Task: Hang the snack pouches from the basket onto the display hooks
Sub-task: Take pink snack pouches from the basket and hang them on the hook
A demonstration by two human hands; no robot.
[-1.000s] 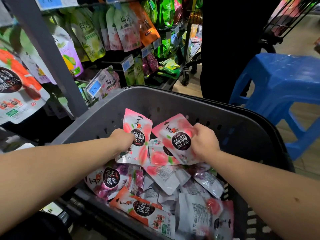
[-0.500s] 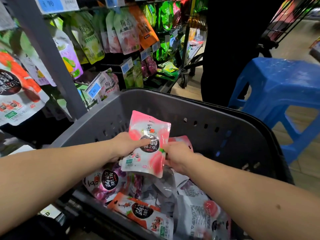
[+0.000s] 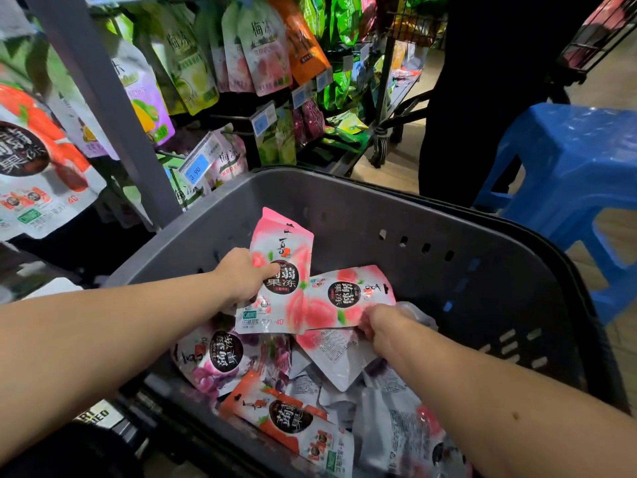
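Inside the grey plastic basket, my left hand grips one upright pink peach snack pouch; my right hand pinches a second pink pouch, sideways, touching it: two pouches held

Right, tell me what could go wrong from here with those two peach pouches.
The right hand pinches the sideways peach pouch only by one edge, so it may slip back into the basket. It lies crosswise to the upright peach pouch in the left hand, so their tops may not line up for hanging.
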